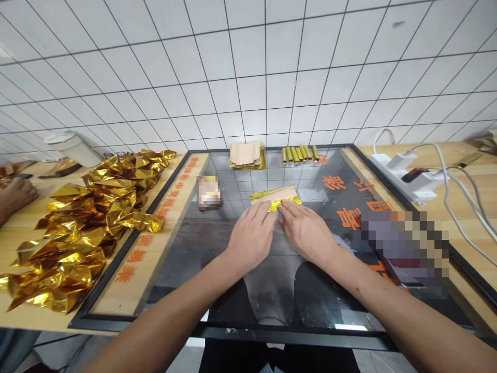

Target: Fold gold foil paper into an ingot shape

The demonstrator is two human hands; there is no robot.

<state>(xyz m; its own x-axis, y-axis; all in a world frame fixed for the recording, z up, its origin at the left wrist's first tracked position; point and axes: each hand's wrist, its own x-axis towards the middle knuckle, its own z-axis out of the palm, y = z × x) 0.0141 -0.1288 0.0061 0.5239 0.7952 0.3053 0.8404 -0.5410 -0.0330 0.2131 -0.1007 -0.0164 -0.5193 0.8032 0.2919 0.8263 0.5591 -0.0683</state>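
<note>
A sheet of gold-and-tan foil paper [275,196] lies on the glass panel, its near edge turned up into a gold strip and its far edge also showing gold. My left hand [250,235] grips the near strip left of the middle, fingers closed. Close beside it, my right hand [308,230] has its fingertips pressed together on the same strip. Both thumbs are mostly hidden. Behind the sheet stand a stack of tan foil paper [245,155] and a row of several small gold paper rolls [298,154].
Folded gold foil pieces [77,228] heap up along the left. A blurred-out item [209,192] sits on the glass, another [406,248] at right. A power strip [404,173] with cables lies beyond the black frame [97,290]. Another person's hand [17,197] rests far left.
</note>
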